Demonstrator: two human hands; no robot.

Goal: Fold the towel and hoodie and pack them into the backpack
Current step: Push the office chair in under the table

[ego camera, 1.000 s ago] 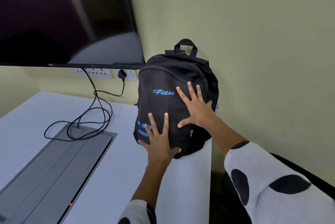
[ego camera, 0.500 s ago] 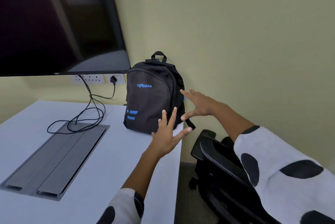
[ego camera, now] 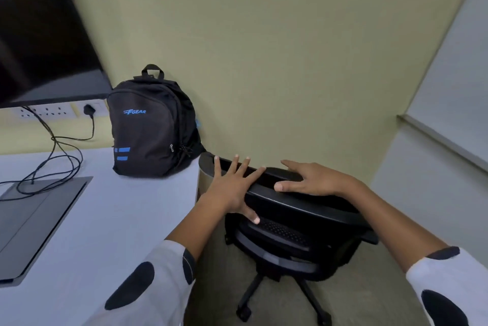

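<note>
**Both hands at the chair back; backpack upright at the desk's far right corner**

Backpack (ego camera: 153,127): left of centre in the frame, standing upright on the desk (ego camera: 111,220), its back against the wall (ego camera: 290,48). Zips look closed. Its right side sits close to the desk's right edge; its left side is just under the lower right corner of the screen (ego camera: 39,35). No hand touches it. Towel and hoodie are not seen from here.

Left hand (ego camera: 232,188): centre of the frame, fingers straight and spread, holding nothing. It lies over the left end of the chair (ego camera: 303,220) back's top edge, thumb pointing down toward the seat. Contact with the chair cannot be told for sure.

Right hand (ego camera: 314,180): right of centre, fingers relaxed and flat, palm down on the top edge of the chair back, gripping nothing.

Chair: lower centre, just beside the desk's right edge, wheeled base on the floor (ego camera: 369,299).

Room: bare desk surface between the backpack and the near edge. In the lower left, a grey panel (ego camera: 34,220) is set in the desktop, with a cable (ego camera: 52,162) looped above it, leading up to the sockets (ego camera: 52,113) under the screen. Open floor to the right of the chair.
</note>
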